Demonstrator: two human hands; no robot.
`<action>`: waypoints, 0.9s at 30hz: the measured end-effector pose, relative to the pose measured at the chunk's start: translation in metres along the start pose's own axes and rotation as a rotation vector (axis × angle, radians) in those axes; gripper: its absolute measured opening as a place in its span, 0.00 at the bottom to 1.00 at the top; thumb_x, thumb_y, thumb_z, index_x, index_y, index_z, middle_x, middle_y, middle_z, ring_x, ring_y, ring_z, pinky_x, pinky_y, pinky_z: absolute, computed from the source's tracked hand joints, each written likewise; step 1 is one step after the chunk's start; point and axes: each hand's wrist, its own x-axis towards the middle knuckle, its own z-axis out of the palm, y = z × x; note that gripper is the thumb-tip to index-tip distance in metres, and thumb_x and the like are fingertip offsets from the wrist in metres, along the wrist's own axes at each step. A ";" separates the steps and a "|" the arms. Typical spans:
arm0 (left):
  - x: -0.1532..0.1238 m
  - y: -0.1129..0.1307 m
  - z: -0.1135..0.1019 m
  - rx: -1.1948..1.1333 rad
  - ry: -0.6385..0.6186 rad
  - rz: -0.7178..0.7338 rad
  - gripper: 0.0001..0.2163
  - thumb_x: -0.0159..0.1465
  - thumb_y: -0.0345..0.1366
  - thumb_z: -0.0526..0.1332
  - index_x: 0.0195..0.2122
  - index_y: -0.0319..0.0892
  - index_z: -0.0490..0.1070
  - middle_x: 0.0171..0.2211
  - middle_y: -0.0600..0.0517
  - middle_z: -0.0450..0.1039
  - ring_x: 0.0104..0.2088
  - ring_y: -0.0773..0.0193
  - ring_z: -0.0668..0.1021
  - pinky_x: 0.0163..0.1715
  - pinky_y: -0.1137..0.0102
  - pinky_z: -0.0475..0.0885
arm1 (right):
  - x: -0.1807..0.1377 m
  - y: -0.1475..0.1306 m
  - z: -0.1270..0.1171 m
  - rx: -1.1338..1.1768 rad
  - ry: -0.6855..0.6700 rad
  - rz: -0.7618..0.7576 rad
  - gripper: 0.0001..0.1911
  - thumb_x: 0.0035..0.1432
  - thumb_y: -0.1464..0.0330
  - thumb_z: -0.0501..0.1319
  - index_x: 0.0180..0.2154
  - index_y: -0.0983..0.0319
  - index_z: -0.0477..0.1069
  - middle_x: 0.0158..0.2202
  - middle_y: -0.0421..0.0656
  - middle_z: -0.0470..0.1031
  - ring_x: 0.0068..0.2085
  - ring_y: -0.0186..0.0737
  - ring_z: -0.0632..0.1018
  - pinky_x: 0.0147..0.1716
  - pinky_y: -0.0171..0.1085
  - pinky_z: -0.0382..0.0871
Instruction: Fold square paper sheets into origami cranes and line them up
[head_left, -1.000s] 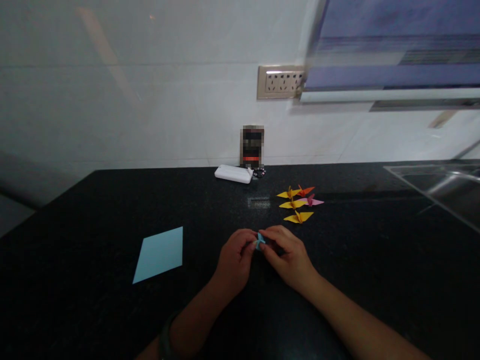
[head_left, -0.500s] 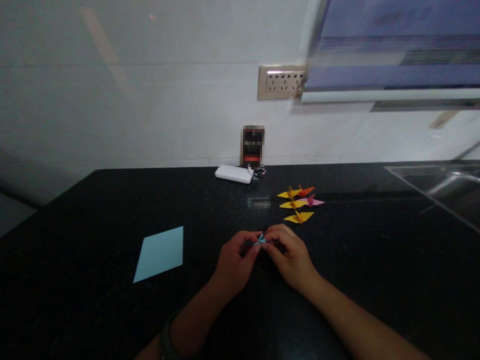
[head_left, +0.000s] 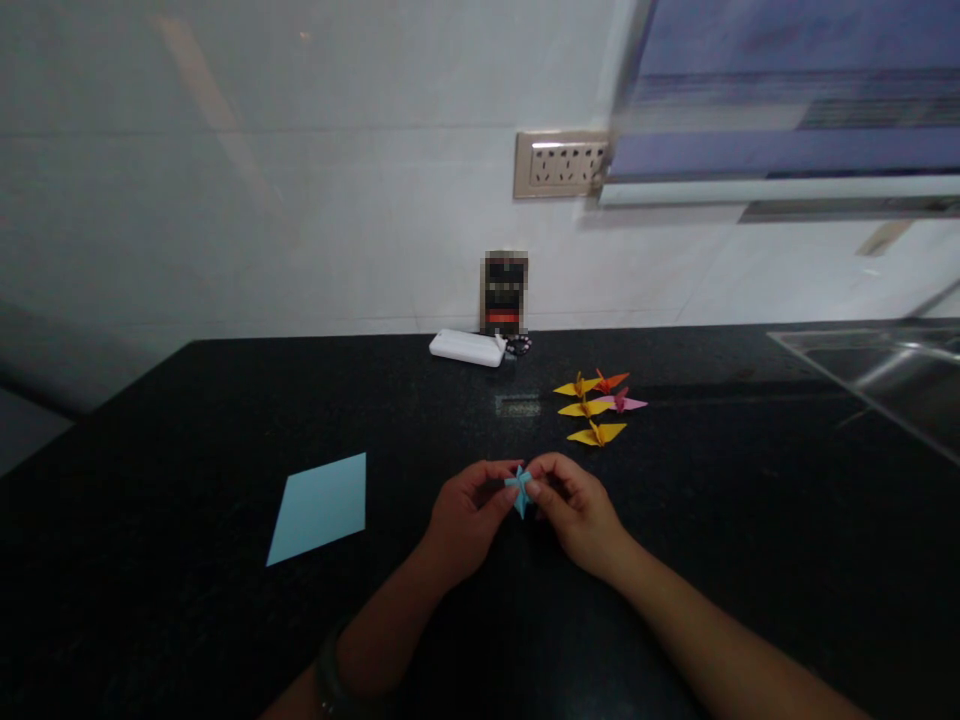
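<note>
A small light-blue origami piece (head_left: 522, 497) with pointed flaps is held between both hands above the dark countertop (head_left: 187, 640). My left hand (head_left: 466, 515) pinches its left side between thumb and fingers. From the right, my right hand (head_left: 576, 508) pinches the other side; the fingertips hide part of the folds. Beyond the hands lie several folded paper cranes: a yellow crane (head_left: 597, 433) closest to me, other yellow ones behind it, an orange crane (head_left: 611, 382) and a pink crane (head_left: 624, 402). A flat light-blue paper sheet (head_left: 321, 508) rests to the left.
A white power-bank-like block (head_left: 467, 347) with a beaded strap lies at the wall, by a blurred-out dark box (head_left: 504, 293). A metal sink (head_left: 885, 375) is set into the counter at the right. Above are a socket panel (head_left: 561, 165) and a purple blind (head_left: 780, 100).
The blue piece has been turned in my fingers, so more of its flaps show and one point now hangs downward. My hands have shifted slightly; the cranes and sheet stay put.
</note>
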 end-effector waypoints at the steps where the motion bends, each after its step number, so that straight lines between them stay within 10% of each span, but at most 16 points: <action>1: 0.000 -0.001 0.000 -0.024 0.007 -0.002 0.04 0.54 0.33 0.60 0.30 0.39 0.69 0.42 0.46 0.73 0.42 0.60 0.75 0.43 0.64 0.69 | 0.000 -0.001 0.000 0.045 -0.011 0.021 0.07 0.54 0.65 0.56 0.33 0.62 0.65 0.24 0.38 0.66 0.24 0.30 0.68 0.22 0.30 0.64; 27: 0.001 -0.001 0.000 0.170 0.093 -0.081 0.07 0.53 0.38 0.60 0.27 0.40 0.72 0.23 0.53 0.73 0.26 0.66 0.74 0.27 0.72 0.68 | 0.003 0.001 0.000 -0.085 0.046 0.025 0.05 0.51 0.67 0.59 0.29 0.63 0.68 0.21 0.38 0.66 0.23 0.30 0.67 0.22 0.31 0.62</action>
